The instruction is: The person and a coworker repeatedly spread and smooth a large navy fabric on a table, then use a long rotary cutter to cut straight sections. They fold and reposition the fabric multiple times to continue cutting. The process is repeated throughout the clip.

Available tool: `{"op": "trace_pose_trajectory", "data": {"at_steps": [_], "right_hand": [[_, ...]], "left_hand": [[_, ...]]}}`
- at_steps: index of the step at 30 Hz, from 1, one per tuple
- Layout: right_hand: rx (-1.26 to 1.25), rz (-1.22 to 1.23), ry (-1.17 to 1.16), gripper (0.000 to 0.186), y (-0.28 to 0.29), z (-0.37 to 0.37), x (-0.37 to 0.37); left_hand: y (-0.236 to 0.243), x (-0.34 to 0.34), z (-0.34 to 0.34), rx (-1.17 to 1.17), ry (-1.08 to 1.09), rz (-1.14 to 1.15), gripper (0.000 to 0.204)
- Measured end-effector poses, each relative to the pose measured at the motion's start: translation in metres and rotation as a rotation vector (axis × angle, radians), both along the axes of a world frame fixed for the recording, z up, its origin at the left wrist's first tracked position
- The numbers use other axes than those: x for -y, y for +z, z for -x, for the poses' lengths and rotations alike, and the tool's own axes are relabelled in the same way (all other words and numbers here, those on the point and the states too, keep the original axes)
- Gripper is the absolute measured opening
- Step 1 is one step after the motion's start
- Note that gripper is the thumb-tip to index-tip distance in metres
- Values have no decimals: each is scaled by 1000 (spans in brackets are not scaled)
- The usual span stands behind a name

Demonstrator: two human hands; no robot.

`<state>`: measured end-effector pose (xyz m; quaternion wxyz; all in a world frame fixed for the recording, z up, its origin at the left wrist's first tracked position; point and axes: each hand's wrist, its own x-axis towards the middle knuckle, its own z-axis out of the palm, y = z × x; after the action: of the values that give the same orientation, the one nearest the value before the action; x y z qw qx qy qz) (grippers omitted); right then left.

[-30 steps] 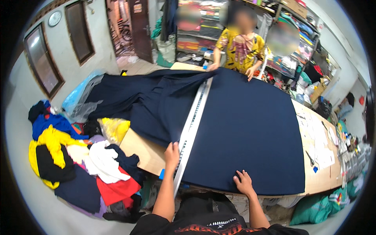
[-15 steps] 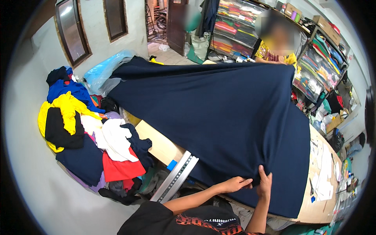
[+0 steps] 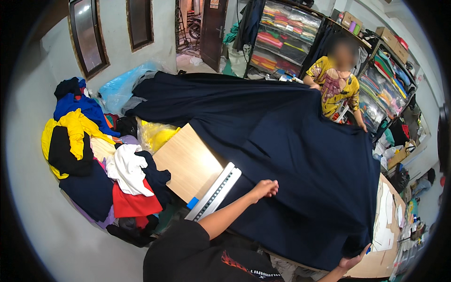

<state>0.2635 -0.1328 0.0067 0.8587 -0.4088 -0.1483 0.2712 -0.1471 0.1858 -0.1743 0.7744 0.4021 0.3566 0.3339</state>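
A large sheet of dark navy fabric (image 3: 291, 141) lies in loose folds over the table. My right hand (image 3: 354, 260) is at its near right corner, closed on the fabric's edge with one finger or thumb sticking out. My left hand (image 3: 266, 189) is over the near left part of the fabric with its fingers curled; whether cloth is pinched in them is hidden. Across the table a person in a yellow patterned top (image 3: 336, 89) holds the far edge of the fabric in both hands.
A silver metal rail (image 3: 217, 193) stands beside a pale wooden board (image 3: 190, 164) left of my forearm. Heaped clothes (image 3: 84, 160) lie at the left, near a blue plastic bag (image 3: 123, 89). White paper pieces (image 3: 386, 221) lie on the table's right end. Shelves of folded cloth (image 3: 282, 35) stand behind.
My hands have moved apart, the left up and left, the right down and right. The fabric has slid right, baring more board. The other person's hands now hold the far edge, spread apart.
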Motion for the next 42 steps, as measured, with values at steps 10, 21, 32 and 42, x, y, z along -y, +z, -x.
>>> {"op": "trace_pose_trajectory", "data": {"at_steps": [10, 21, 32, 42], "right_hand": [[-71, 90, -213, 69, 2, -21, 38], [-137, -115, -147, 58, 30, -161, 103], [77, 297, 6, 53, -31, -236, 121], [109, 1032, 215, 31, -166, -243, 177]], "left_hand": [[32, 109, -127, 249, -703, 281, 119], [42, 137, -270, 82, 79, 219, 122], [-16, 125, -248, 355, 727, 433, 43], [-8, 179, -123, 218, 651, 208, 57]]}}
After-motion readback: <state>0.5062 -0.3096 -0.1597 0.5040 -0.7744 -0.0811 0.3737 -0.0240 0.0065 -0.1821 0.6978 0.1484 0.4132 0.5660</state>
